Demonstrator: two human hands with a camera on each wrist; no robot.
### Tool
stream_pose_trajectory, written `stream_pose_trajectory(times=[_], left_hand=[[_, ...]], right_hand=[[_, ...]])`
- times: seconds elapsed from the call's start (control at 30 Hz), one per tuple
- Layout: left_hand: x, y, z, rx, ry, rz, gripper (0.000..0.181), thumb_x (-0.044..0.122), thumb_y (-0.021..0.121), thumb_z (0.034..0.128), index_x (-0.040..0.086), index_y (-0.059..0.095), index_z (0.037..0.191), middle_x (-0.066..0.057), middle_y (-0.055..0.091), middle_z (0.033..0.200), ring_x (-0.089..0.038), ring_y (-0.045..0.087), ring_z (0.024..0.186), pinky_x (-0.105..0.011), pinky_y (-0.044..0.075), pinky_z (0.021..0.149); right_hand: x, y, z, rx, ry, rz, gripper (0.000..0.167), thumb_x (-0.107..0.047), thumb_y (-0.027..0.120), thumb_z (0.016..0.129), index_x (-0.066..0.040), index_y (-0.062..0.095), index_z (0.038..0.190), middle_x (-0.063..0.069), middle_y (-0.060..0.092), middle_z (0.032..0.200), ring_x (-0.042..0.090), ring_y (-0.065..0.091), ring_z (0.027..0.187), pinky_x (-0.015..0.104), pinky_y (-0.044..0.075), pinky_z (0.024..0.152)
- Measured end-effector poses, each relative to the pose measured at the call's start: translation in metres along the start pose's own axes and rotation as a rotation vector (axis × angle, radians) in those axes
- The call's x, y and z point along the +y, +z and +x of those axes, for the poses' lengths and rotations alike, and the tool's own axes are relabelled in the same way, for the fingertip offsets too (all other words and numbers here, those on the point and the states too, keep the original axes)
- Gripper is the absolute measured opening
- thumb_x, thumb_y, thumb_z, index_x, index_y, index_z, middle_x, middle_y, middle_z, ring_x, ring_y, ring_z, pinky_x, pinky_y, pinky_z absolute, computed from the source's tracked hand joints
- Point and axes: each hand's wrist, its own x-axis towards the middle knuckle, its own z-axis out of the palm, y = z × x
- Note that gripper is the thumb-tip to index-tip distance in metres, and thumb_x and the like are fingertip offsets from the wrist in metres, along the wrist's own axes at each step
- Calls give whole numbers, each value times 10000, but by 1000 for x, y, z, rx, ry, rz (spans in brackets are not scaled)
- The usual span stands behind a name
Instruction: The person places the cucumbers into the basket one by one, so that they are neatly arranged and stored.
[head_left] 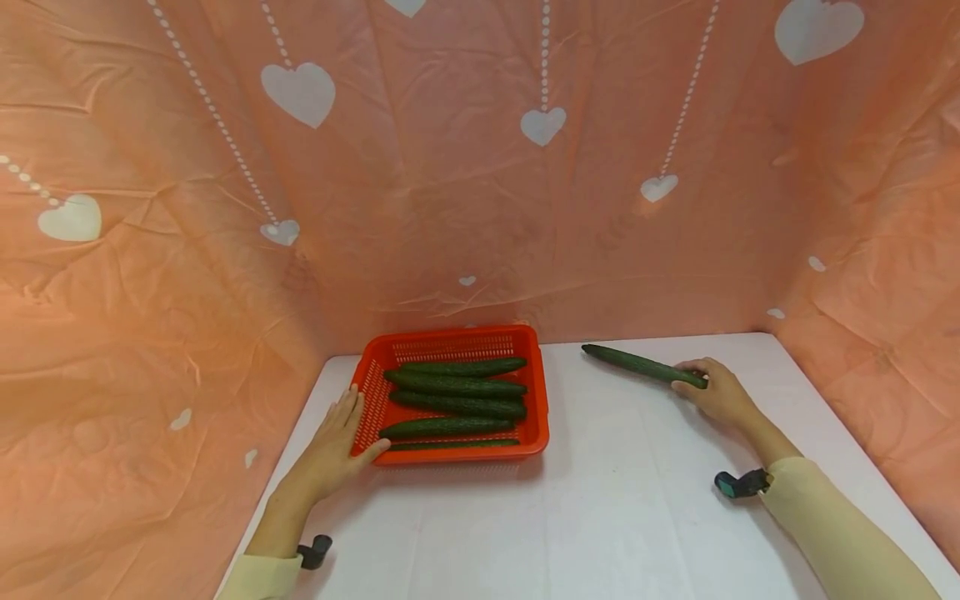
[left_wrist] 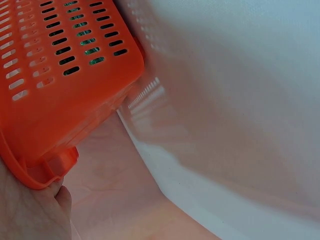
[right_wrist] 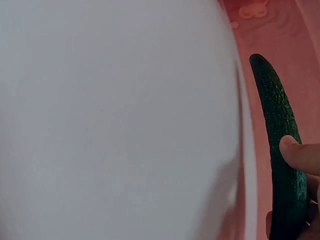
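My right hand (head_left: 720, 398) pinches a long dark-green cucumber (head_left: 637, 364) near one end, thumb on one side and fingers on the other. The cucumber's far end points left and back; in the right wrist view the thumb (right_wrist: 300, 155) lies across the cucumber (right_wrist: 280, 117). A red plastic basket (head_left: 465, 455) with slotted walls stands to the left. Several cucumbers (head_left: 457, 406) lie side by side in it, roughly crosswise. My left hand (head_left: 333, 446) rests on the basket's left rim, fingers extended and thumb out over the front corner. Close up, the left wrist view shows the basket's slotted side (left_wrist: 95, 75).
A white-covered table (head_left: 600, 517) carries the basket. Behind it and on both sides hang orange-pink cloths (head_left: 450, 208) printed with white hearts. The basket stands near the table's back edge. A small black device (head_left: 741, 484) sits at the right wrist.
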Motion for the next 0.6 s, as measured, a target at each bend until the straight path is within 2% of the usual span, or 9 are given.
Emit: stream_pose_trajectory(times=[0.23, 0.6], left_hand=[[0, 1, 0, 6, 8, -4, 1067, 638, 603, 1027, -70, 149, 1683, -228, 22, 1792, -465, 20, 1644, -654, 98, 1307], [0, 0, 0, 0, -1, 7, 1067, 642, 599, 1028, -65, 143, 1685, -221, 18, 1794, -458, 16, 1647, -657, 98, 1307]], right_hand=[[-20, -2, 1, 82, -93, 1, 331, -144, 819, 961, 22, 741, 1237, 221, 693, 1147, 310, 598, 983, 360, 470, 828], [-73, 0, 4, 41, -169, 52, 338, -168, 820, 971, -34, 745, 1272, 158, 686, 1182, 252, 561, 939, 292, 481, 769]])
